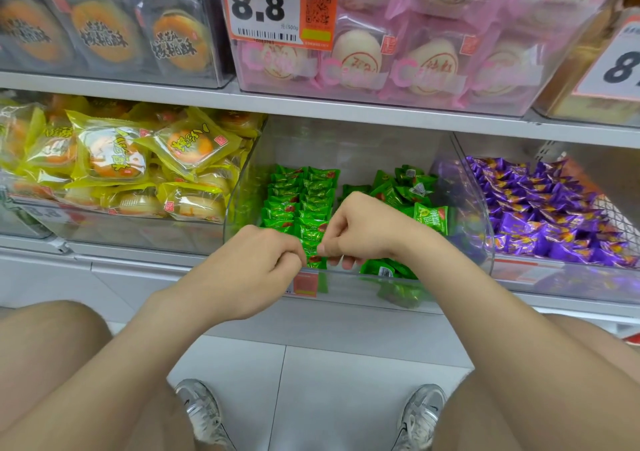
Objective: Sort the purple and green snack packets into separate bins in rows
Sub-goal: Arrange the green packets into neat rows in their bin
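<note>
Green snack packets (299,204) lie in two neat rows on the left side of a clear bin (239,187) on the lower shelf. A loose heap of green packets (405,187) fills its right side. My left hand (256,263) and my right hand (360,228) meet at the front of the rows, each pinching an end of one green packet (313,254). Purple snack packets (540,208) fill the neighbouring clear bin (485,215) to the right, partly in rows.
Yellow pastry packs (138,166) fill the bin to the left. The upper shelf (311,107) holds bins of dark-wrapped cakes and pink-wrapped buns with a price tag (277,3). My knees and shoes (201,412) are on the tiled floor below.
</note>
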